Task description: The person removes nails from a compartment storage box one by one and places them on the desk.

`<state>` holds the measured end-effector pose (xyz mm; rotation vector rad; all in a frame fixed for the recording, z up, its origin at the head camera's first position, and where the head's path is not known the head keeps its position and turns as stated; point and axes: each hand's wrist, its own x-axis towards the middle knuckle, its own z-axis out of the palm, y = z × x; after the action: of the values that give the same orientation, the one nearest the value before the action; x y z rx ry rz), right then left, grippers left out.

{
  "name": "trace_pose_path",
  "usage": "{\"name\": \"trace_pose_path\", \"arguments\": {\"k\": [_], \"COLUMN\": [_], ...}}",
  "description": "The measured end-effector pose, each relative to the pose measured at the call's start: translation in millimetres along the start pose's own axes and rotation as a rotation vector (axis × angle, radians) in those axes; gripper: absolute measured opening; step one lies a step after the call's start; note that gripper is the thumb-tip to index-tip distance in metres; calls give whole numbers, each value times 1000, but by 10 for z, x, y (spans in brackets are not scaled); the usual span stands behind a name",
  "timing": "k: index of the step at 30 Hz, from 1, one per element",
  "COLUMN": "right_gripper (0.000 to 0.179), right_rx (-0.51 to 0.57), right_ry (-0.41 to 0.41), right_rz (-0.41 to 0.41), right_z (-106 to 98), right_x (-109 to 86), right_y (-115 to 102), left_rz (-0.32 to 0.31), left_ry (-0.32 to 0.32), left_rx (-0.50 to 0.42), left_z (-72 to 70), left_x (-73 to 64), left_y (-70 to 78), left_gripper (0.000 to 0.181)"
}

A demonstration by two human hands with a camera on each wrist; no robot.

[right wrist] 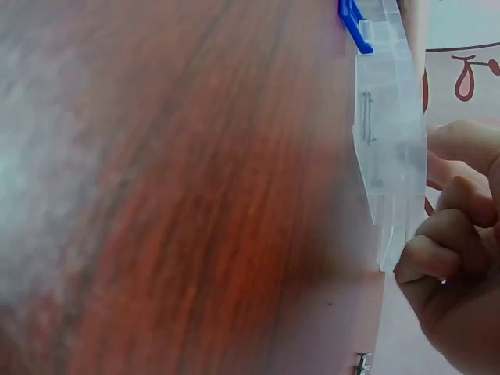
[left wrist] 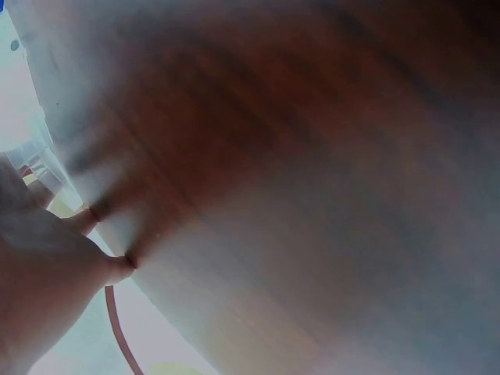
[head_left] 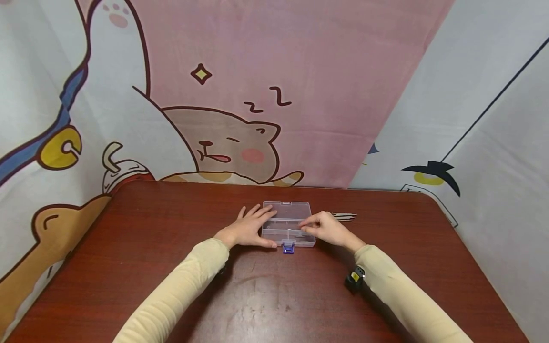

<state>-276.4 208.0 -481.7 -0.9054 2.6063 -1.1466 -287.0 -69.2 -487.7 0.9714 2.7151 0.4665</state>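
Clear box [head_left: 292,210]: against left hand [head_left: 249,229], beneath right hand [head_left: 329,229] fingertips.
Left hand: fingers spread.
Right hand: fingers curled; cannot tell if pinching.
Metal rods [head_left: 344,217]: beside right hand.

1. The box [head_left: 281,225] was clear and colourless; its latch [head_left: 288,249] was deep blue.
2. The rods [head_left: 344,217] were silvery grey.
3. The worktop [head_left: 266,300] was reddish brown, streaked with darker wood grain.
4. The sleeves [head_left: 180,286] were plain pale cream.
5. The wrist device [head_left: 353,280] was black with a yellow patch.
6. The backdrop [head_left: 343,71] was pink and white, its dark-outlined cartoons including a grey-brown animal [head_left: 231,131], yellow star [head_left: 201,74] and yellow bell [head_left: 55,148] on a blue band [head_left: 70,95].
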Motion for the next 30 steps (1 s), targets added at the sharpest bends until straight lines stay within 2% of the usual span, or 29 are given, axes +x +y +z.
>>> {"name": "trace_pose_path", "arguments": {"k": [5,8,13,17,26,30], "right_gripper": [18,17,12,7,4,4], "right_rx": [-6,-14,-3,7,-55,-82], "right_ry": [-34,-19,25,10,-42,-36], "right_rz": [-26,-43,10,51,34,22], "right_z": [2,-1,4,5,-10,1], "right_x": [25,51,107,165,270,291], "right_y": [-17,-28,-29,-17,43,68], "left_rz": [-4,-8,-2,-3,-1,-3], "left_ry": [0,0,-2,-13,-5,3], "left_rx": [6,9,-6,-8,-5,0], "left_z": [4,4,4,0,-1,5], "left_x": [-1,-5,-9,-15,-15,-2], "left_y": [-2,2,11,21,16,-7], "left_gripper": [98,99,99,99,98,98]}}
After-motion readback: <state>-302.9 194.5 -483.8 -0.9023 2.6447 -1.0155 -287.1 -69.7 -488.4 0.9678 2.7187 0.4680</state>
